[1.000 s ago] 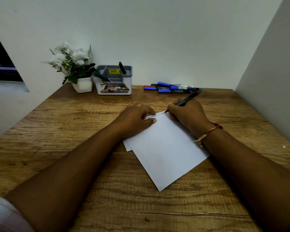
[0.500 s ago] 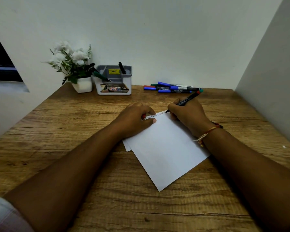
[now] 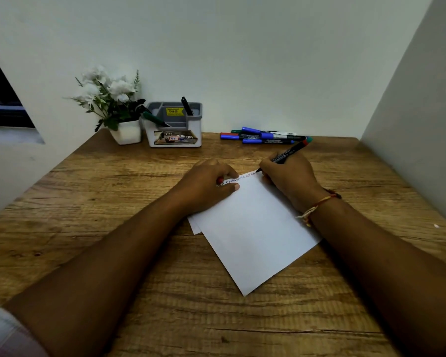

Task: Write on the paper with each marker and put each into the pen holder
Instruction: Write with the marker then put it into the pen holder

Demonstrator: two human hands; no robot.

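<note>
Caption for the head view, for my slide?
The right hand writes with a marker at the paper's far edge; left hand, gripping a red cap, steadies it.

a small study nook, home or office
a wooden desk (image 3: 113, 191) boxed in by plain walls (image 3: 242, 60); far left of the right hand's (image 3: 287, 176) grip on a marker (image 3: 286, 153) stand a pen holder (image 3: 175, 138) and plant (image 3: 111, 96), spare markers (image 3: 263, 136) just behind it, paper (image 3: 252, 228) under it.

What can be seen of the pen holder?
The pen holder is a plastic box with compartments, grey above, white below. It stands upright at the back of the wooden desk, beside a white flower pot. It bears a yellow sticker inside and a printed label in front, and holds a black marker and a green marker.
</note>
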